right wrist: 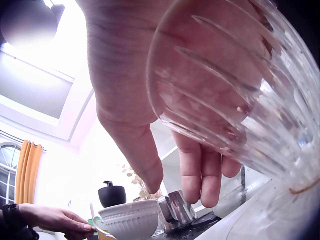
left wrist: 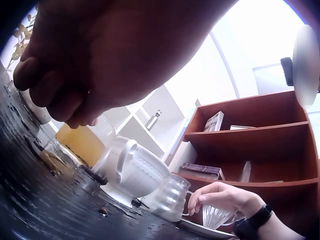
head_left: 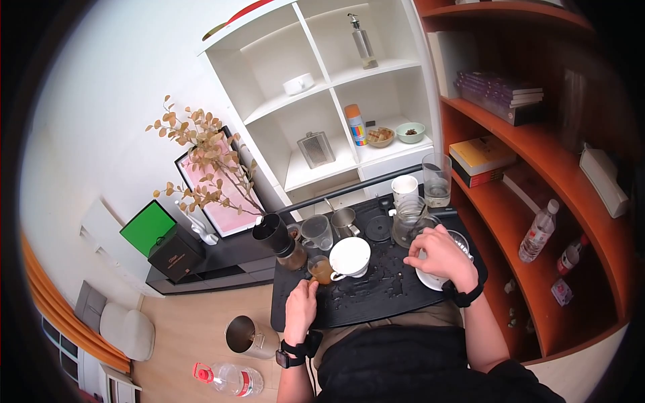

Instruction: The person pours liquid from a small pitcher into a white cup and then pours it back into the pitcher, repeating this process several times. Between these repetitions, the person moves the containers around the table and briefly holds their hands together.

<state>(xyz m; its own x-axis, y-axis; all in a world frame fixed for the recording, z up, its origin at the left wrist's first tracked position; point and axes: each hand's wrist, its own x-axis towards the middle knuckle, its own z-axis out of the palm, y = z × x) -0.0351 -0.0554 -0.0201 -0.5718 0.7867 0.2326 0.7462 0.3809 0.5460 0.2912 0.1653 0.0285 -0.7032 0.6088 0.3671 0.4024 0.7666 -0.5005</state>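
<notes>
My left hand [head_left: 301, 309] is at the near left of the black tray table [head_left: 363, 302], its bent fingertips right at a small glass of amber liquid [head_left: 320, 271]. In the left wrist view the back of the hand hides the fingertips, and I cannot tell whether they grip the glass. Beside it stands a white footed cup [head_left: 351, 257]. Over on the right, my right hand [head_left: 440, 255] hovers with loosely bent fingers and nothing between them. Close by it are a ribbed glass cup [right wrist: 250, 110] on a white saucer [head_left: 428, 280] and a clear glass mug [left wrist: 170, 200].
At the back of the tray table stand a steel pitcher [head_left: 345, 222], a clear glass [head_left: 316, 232], a white cup [head_left: 404, 186] and a tall glass [head_left: 437, 191]. A black-topped metal vessel [head_left: 272, 234] is at the left. A bin [head_left: 252, 337] and a large bottle [head_left: 232, 379] are on the floor.
</notes>
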